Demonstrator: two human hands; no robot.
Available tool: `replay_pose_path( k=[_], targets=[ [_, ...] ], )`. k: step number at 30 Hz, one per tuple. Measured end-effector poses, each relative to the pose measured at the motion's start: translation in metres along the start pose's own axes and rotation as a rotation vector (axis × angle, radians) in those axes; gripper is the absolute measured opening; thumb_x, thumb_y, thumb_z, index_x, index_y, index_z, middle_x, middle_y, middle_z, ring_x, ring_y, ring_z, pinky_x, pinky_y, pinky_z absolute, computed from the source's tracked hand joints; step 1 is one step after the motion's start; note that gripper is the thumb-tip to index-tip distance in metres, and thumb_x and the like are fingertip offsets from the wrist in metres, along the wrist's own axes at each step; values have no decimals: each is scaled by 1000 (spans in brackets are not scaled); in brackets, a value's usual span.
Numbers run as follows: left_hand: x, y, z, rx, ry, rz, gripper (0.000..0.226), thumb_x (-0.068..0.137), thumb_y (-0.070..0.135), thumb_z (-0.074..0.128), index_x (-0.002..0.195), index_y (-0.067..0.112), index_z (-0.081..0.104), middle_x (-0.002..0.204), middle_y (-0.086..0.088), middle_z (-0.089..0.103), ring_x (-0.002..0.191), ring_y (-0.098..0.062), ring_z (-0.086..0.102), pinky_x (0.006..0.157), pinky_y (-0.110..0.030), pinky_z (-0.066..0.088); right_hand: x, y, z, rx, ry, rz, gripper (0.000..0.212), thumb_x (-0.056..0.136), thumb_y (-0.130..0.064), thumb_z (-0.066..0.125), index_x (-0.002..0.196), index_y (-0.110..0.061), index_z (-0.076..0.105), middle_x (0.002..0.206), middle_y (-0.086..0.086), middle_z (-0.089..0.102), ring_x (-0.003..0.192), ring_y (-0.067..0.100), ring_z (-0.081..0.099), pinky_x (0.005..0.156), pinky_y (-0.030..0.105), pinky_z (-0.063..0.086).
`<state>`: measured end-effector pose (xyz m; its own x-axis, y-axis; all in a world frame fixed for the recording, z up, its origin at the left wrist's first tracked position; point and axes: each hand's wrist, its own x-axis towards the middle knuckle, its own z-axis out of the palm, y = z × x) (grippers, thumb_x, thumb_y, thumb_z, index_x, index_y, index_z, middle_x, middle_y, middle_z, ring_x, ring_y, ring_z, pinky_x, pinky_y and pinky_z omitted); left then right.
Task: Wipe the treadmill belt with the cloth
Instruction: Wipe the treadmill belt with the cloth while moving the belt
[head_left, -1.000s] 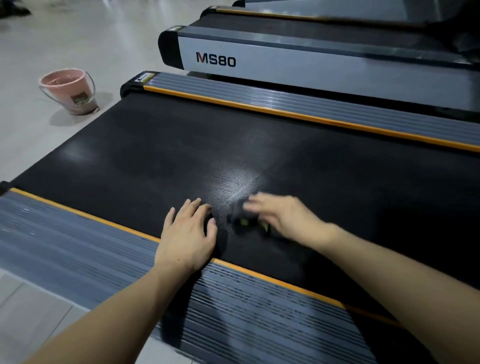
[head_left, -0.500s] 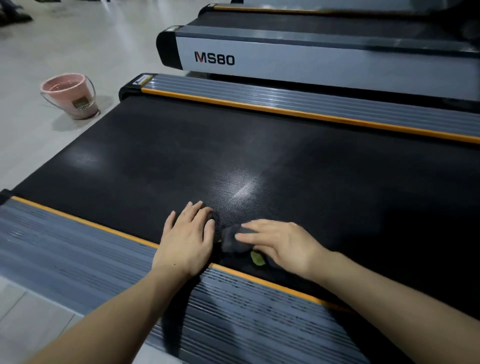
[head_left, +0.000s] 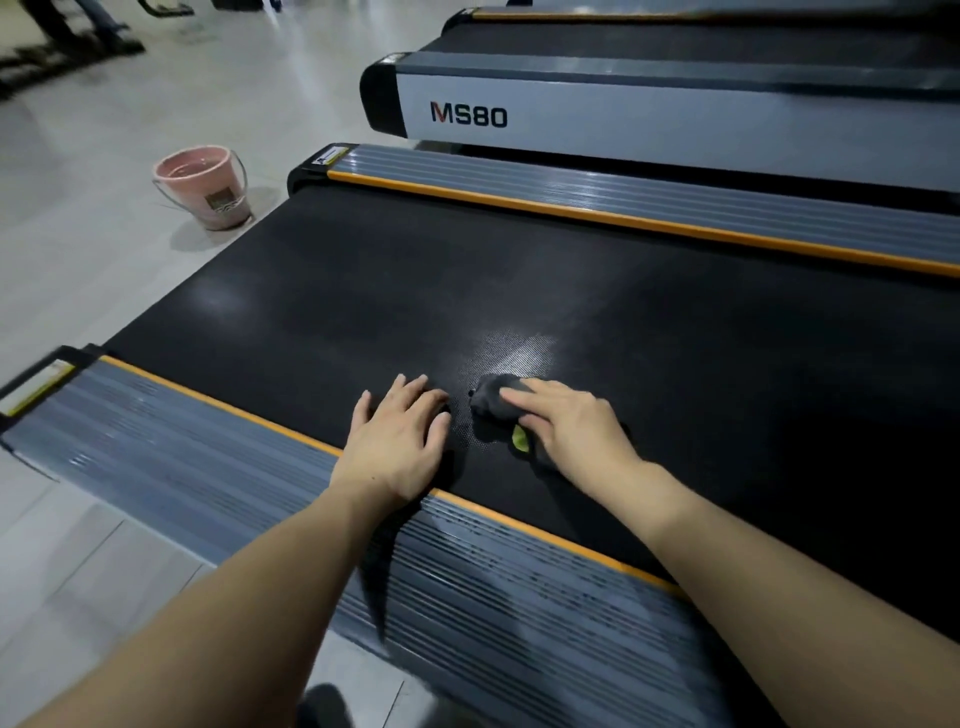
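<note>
The right hand (head_left: 566, 421) presses flat fingers on the dark cloth (head_left: 493, 402) at the belt (head_left: 675, 364); the left hand (head_left: 397, 441) lies spread beside it; upper left, a pink bucket (head_left: 202, 187) holds some water.

Both forearms were bare to the frame edge; no sleeve showed in view. Left hand (head_left: 397, 447) and right hand (head_left: 569, 423) wore no gloves. Fingernails were short on the visible fingers.
</note>
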<state>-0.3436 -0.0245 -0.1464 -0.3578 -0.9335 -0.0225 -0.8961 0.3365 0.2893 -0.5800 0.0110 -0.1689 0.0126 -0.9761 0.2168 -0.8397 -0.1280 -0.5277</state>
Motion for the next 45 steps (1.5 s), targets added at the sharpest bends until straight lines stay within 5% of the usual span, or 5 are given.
replay_pose_path(
  k=[11,29,34,38,45],
  targets=[
    [-2,2,2,-28,53,-12,49,103,43,26,145,27,44,162,3,32,154,-16,12,125,-46,8,-2,-8,-4,24,45,83,36,93,-26,65,124,-44,65,137,-12,59,131,9,52,109,37,42],
    [40,-39,-25,-4,-19,48,43,102,37,34,142,26,45,158,1,37,152,-21,17,122,-43,16,15,-52,21,61,173,294,37,92,-17,67,124,-36,67,137,-7,60,134,12,48,115,32,36],
    [75,-48,-28,9,-15,160,41,102,37,36,140,26,47,154,2,40,148,-20,24,120,-41,19,28,-39,40,-89,273,264,41,84,-13,75,120,-31,71,127,-2,67,123,19,60,103,33,48],
    [114,-57,-24,43,-3,251,40,103,39,33,139,28,46,155,5,39,150,-21,23,119,-40,18,73,-16,37,-87,321,294,38,85,-14,74,119,-30,71,127,-1,68,123,19,60,107,21,38],
    [151,-61,-6,57,16,215,45,103,41,31,145,30,43,160,6,34,153,-20,17,122,-41,16,131,19,30,-59,310,343,34,91,-18,69,121,-34,70,133,-3,64,127,13,56,110,31,41]
  ],
)
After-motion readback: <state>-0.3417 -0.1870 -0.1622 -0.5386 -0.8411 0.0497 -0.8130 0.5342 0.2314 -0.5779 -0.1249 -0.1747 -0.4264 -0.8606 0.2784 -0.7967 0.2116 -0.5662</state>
